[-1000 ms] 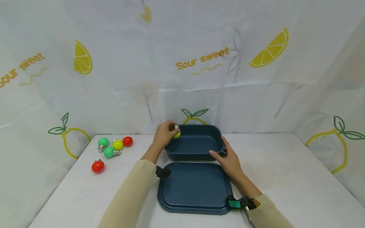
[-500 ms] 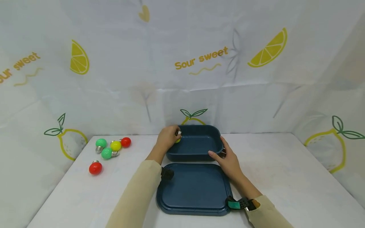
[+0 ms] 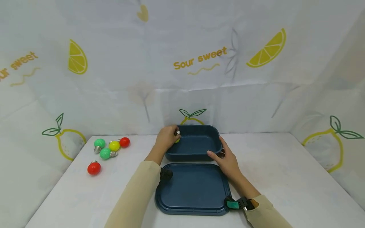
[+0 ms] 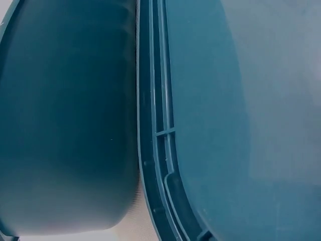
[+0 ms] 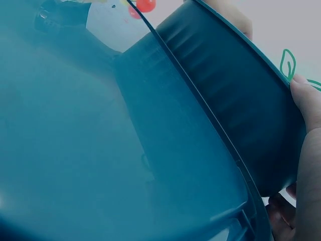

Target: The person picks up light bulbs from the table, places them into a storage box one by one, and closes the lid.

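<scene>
My left hand reaches over the left end of a dark blue rectangular box. Its fingers pinch a yellow light bulb, metal base up, just inside that end; the hand partly covers the bulb. At the box's front right corner, my right hand grips the wall, thumb on the rim and fingers around the side. The right wrist view shows this thumb at the rim, with fingertips below. In the left wrist view only the box's outer wall appears, no hand.
A flat blue lid lies directly in front of the box, under both wrists. To the left on the white table are a red bulb, another red bulb, a yellow bulb and two green bulbs. A printed white cloth hangs behind.
My left hand has moved right and slightly down, bringing the yellow bulb from the box's left rim to inside it. The right hand keeps its grip on the corner.
</scene>
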A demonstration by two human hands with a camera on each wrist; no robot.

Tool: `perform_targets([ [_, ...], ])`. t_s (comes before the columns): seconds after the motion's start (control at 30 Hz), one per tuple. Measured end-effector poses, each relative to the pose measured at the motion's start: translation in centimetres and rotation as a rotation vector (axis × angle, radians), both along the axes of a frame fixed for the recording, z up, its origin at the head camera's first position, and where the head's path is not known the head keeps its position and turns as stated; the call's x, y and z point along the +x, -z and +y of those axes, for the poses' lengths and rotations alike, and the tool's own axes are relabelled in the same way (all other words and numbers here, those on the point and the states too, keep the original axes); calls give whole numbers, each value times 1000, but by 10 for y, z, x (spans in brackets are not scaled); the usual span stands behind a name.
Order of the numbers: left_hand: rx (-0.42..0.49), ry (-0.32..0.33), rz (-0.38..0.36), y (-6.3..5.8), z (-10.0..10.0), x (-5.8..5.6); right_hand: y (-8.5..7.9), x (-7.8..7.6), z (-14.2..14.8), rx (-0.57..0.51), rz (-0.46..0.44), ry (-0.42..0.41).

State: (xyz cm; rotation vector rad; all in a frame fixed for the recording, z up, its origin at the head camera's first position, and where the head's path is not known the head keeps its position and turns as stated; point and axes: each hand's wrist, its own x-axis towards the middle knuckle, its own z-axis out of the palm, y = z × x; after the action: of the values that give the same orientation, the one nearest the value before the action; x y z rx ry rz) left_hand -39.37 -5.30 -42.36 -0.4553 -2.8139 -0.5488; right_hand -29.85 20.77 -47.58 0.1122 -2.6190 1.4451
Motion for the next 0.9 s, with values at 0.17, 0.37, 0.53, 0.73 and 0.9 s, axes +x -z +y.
perform_targets([
  [0.17, 14, 4, 8, 2, -5, 1, 2, 0, -3, -2, 6, -10],
  [0.37, 162, -14, 20, 2, -13, 6, 2, -1, -7, 7, 2, -16],
  [0.53, 332, -30, 35, 0, -21, 15, 0, 0, -5, 22, 2, -12],
  [0.73, 473, -2, 89, -6, -32, 34, -4, 1, 0, 34, -15, -7],
  [0.9, 419, -12, 127, -13, -55, 54, -5, 0, -1, 29, -18, -11],
])
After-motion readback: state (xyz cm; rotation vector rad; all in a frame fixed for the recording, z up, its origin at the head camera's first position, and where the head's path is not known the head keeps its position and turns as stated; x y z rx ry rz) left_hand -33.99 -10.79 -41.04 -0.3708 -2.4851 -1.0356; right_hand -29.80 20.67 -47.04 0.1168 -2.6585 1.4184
